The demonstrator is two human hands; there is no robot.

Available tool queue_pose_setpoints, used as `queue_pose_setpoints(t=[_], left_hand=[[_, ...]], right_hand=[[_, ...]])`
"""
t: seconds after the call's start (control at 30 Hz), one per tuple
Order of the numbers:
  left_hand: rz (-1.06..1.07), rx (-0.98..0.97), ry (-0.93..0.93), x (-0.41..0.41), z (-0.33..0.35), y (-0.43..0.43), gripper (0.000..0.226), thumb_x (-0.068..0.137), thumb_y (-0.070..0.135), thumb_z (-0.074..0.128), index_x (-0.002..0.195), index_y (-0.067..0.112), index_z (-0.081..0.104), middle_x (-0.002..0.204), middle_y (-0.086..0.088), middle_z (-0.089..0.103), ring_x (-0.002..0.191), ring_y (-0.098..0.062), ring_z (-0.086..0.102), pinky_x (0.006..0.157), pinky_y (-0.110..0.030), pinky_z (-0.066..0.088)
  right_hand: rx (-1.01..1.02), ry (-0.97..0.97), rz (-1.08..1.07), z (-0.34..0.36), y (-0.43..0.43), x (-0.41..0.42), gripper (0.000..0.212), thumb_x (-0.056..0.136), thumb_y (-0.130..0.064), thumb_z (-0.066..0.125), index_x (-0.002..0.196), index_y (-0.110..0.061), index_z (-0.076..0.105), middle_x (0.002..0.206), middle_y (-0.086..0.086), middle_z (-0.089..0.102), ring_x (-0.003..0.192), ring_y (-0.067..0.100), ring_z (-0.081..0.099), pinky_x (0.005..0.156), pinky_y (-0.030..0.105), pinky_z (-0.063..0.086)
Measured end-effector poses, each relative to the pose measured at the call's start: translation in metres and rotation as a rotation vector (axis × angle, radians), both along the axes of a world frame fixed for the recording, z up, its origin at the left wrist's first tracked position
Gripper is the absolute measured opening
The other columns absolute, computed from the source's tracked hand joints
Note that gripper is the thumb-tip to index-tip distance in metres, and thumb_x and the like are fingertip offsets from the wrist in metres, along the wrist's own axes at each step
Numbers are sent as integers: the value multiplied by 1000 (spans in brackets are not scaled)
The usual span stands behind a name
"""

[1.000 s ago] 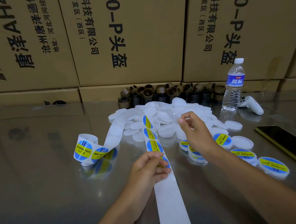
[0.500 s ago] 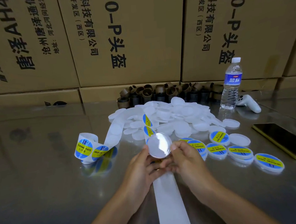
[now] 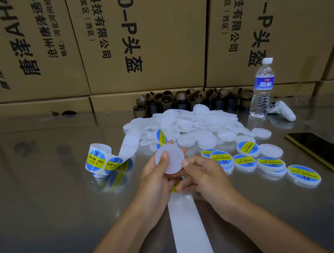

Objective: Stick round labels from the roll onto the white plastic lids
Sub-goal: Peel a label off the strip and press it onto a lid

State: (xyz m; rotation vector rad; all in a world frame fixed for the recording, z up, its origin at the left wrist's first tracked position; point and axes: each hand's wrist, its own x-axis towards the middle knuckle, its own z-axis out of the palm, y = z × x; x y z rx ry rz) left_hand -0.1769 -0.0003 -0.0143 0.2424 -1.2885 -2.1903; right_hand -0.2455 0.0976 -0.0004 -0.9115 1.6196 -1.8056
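steel table; bare lid pile at 12 o'clock, label roll at 9. left hand and right hand both grip one lid at centre. half-hidden label beneath may crease or stick off-centre, since fingers cover it.

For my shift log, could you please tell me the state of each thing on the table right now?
raised lid, unlabelled, held off the table
label roll, partly unwound
backing strip, bare near the person
lid pile, unlabelled, heaped
labelled lids, label up, in a row
water bottle, upright, capped
phone, flat, screen dark
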Motion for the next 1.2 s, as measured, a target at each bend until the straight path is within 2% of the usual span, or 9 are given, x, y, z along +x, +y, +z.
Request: queue_pose_setpoints(t=[0.07,0.17,0.3,0.43,0.6,0.7,0.8,0.93,1.2], left_hand=[[-2,17,66,0,0,-2,44,81,25,49,124,16,56,109,-9,72,89,-22,70,72,-32,58],[-13,45,76,0,-2,-3,41,82,22,48,122,18,57,108,-9,72,99,-20,69,84,-31,56],[-14,85,36,1,-7,-7,29,95,18,43,119,22,59,104,-7,74,81,-17,70,75,-29,55],[13,156,-2,2,-8,-9,27,98,19,41,114,19,62,103,-8,73,83,-16,69,83,-32,48],[19,165,1,2,-7,-10,24,96,25,45,113,19,61,94,-7,73,80,-20,61,77,-30,49],[37,135,31,3,-4,-11,24,94,24,46,112,18,61,92,-7,73,77,-18,66,76,-30,53],[71,112,62,4,-1,-15,21,95,22,45,106,18,62,87,-6,74,74,-15,70,67,-26,58],[132,97,71,6,2,-19,20,97,17,43,105,15,61,98,-8,75,88,-18,72,81,-33,54],[329,-13,-5,9,3,-19,18,98,9,46,100,15,62,88,-1,76,85,-19,72,84,-32,55]], right_hand=[[-3,96,-44,-2,-1,-3,20,96,-11,49,82,-7,63,66,0,70,46,10,58,52,18,48],[65,504,-217,-12,1,-9,14,92,-18,57,83,-14,66,68,-7,68,63,5,61,62,20,48],[291,830,-213,-22,2,-11,10,84,-28,61,89,-25,52,83,-10,56,87,9,49,76,31,43],[373,834,-201,-26,0,-11,33,79,-41,64,91,-21,41,91,-8,50,93,12,46,80,34,43],[463,866,-133,-28,-2,-16,50,77,-46,67,116,-26,43,108,-12,52,107,11,44,91,33,40],[427,838,-137,-29,-3,-20,49,79,-40,68,122,-27,47,110,-13,57,109,11,48,93,35,41],[360,808,-146,-31,-3,-23,40,78,-33,71,112,-32,51,104,-16,62,104,11,54,89,36,45],[318,787,-176,-33,-4,-24,40,75,-25,75,91,-45,45,89,-25,61,97,9,57,84,32,47],[196,799,-296,-31,-5,-23,37,74,-20,77,106,-27,59,87,-28,60,91,-2,58,85,26,45]])
